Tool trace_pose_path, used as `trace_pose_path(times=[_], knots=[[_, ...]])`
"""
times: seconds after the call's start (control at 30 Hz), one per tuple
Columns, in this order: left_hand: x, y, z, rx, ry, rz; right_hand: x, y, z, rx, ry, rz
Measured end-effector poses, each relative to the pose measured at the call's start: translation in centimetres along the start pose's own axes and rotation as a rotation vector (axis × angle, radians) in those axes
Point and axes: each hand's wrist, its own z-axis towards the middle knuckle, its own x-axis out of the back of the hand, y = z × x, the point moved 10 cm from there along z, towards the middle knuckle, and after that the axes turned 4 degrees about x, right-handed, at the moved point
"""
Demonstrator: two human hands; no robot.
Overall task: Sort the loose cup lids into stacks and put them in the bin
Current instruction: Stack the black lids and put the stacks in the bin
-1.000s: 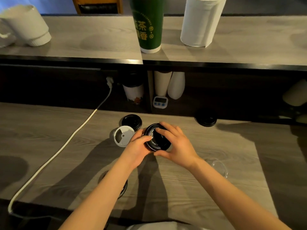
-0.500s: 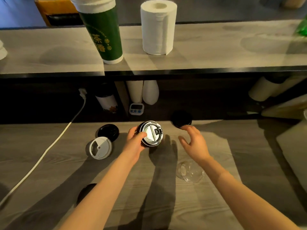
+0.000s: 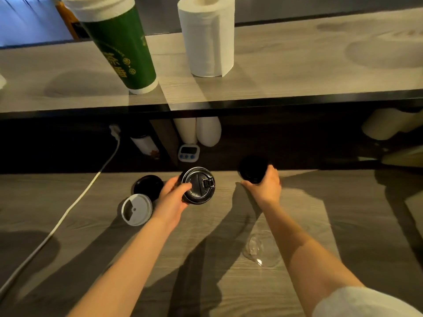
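Left hand (image 3: 172,200) grips a black lid stack (image 3: 198,186); right hand (image 3: 265,186) closes on another black lid (image 3: 253,169) at the counter's dark back edge, where it could slip away.

Green paper cup (image 3: 121,45), left of the paper towel roll (image 3: 207,36): yellow Chinese characters, partly legible, one resembling 茶 | black lid stack (image 3: 198,185), below the cup: embossed rim lettering too small to read

Glossy black plastic lids (image 3: 198,186), a matt white lid (image 3: 136,212), a clear plastic lid (image 3: 261,250), all on the matt wood-grain bench (image 3: 68,202).
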Motion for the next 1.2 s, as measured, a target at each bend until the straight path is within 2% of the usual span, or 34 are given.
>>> trace_pose_path(times=[0.27, 0.53, 0.77, 0.9, 1.07, 1.2], knots=[[-0.1, -1.0, -0.1, 0.013, -0.011, 0.037, 1.4, -0.3, -2.0, 0.109, 0.089, -0.024], [-1.9, -3.1, -1.5, 0.071, -0.045, 0.070, 3.5, -0.5, -7.5, 0.148, 0.002, 0.236], [-5.9, -4.5, -4.2, 0.127, -0.145, 0.046, 9.9, -2.5, -11.5, 0.273, 0.070, 0.401], [-9.4, -5.8, -6.3, 0.169, -0.235, 0.044, 12.3, -4.0, -14.5, 0.366, 0.029, 0.364], [-13.0, -7.4, -9.9, 0.212, -0.336, 0.003, 14.4, -3.6, -16.4, 0.375, 0.085, 0.353], [-13.4, -8.1, -11.6, 0.253, -0.387, -0.019, 14.7, -3.7, -17.6, 0.406, 0.044, 0.261]])
